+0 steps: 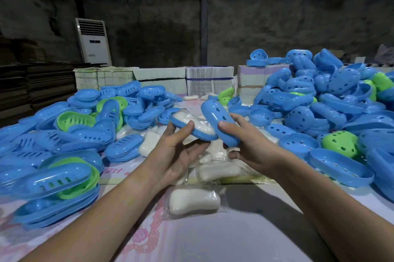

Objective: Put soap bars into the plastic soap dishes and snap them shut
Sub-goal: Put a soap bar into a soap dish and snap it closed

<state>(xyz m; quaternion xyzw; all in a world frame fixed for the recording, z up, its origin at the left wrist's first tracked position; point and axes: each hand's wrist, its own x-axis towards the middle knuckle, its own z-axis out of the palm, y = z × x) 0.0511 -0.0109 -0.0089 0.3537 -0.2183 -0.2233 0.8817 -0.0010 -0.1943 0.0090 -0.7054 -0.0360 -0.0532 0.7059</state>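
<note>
My left hand (177, 153) holds a blue soap dish base (204, 135) from below, thumb on its near rim. A wrapped white soap bar (198, 122) lies inside that base. My right hand (245, 146) grips a blue dish lid (215, 117) with heart-shaped holes, tilted on edge just right of the base and touching it. The two halves are apart, not snapped together. Another wrapped white soap bar (194, 201) lies on the table below my hands, with more wrapped soap bars (217, 171) piled under them.
A heap of blue and green dish bases with slots (64, 134) fills the left. A taller heap of blue and green lids with holes (319, 99) fills the right. Bundled card stacks (209, 78) stand behind. The patterned tablecloth (191, 238) lies nearest me.
</note>
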